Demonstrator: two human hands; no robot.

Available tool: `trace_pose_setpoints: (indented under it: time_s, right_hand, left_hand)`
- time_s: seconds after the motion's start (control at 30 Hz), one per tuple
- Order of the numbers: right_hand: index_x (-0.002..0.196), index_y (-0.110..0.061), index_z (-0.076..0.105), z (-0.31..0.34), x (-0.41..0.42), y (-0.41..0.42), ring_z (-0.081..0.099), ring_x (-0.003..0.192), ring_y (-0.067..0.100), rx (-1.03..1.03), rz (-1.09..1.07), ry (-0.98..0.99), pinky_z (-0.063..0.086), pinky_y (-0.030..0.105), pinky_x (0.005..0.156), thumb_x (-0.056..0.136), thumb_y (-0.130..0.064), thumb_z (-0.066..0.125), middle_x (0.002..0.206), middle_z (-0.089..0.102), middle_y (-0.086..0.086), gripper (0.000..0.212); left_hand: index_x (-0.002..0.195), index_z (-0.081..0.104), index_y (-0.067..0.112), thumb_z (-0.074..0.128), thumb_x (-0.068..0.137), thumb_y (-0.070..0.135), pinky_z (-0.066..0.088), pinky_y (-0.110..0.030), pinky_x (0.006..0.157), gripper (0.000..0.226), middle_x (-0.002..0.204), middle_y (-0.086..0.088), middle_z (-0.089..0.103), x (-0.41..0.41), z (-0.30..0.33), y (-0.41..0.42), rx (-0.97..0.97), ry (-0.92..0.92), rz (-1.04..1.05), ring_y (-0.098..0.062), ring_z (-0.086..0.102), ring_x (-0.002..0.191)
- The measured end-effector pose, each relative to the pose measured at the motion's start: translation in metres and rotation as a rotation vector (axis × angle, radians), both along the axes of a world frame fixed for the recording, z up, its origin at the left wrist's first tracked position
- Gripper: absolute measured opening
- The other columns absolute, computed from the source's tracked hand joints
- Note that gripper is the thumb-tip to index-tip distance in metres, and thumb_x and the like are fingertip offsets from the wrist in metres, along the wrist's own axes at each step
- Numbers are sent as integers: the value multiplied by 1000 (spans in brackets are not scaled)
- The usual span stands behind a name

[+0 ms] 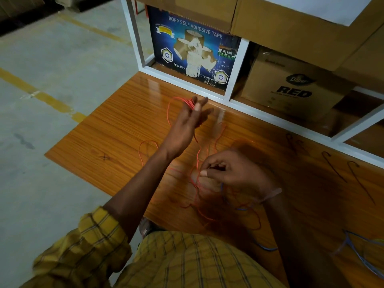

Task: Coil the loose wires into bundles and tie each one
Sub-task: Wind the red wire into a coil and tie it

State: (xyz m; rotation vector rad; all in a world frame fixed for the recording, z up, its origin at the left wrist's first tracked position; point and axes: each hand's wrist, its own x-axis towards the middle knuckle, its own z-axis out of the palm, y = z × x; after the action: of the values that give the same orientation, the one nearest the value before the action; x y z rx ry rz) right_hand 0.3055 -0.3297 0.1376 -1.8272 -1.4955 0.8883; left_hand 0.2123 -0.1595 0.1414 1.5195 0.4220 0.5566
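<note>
Left hand (188, 121), mid-frame, fingers spread as a former with red wire (188, 101) looped round their tips; right hand (230, 170), lower right of centre, pinches the slack strand, apparently feeding it; remaining wire sprawls on the wooden table (108, 132); blue wire (357, 256) lower right untouched.

Red wire (198, 163) between both hands
</note>
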Motion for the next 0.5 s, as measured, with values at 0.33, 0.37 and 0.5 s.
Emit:
trace_pose_setpoints:
  time_s: [0.33, 0.37, 0.5]
  right_hand:
    - [100, 2, 63, 33, 66, -8, 23, 41, 9, 296, -289, 599, 15, 31, 43, 102, -13, 56, 60, 37, 0, 17]
    - [99, -1, 64, 30, 68, -2, 24, 42, 8, 322, -306, 650, 18, 29, 44, 102, -12, 54, 59, 35, -2, 15]
    - [88, -14, 63, 17, 63, 18, 27, 40, 5, 353, -448, 729, 28, 21, 42, 99, -22, 63, 56, 34, -4, 14]
  left_hand:
    - [116, 64, 6, 37, 112, 45, 40, -31, 61, 47, 65, 10, 51, -24, 5, -7, 410, 212, -350, -9, 48, 59]
    - [114, 66, 1, 39, 114, 35, 35, -29, 57, 43, 62, 8, 47, -25, 12, -8, 302, 178, -377, -11, 43, 56]
    - [113, 61, -7, 31, 114, 16, 22, -29, 47, 38, 58, -1, 25, -24, 38, -11, -225, -114, -439, -10, 25, 48]
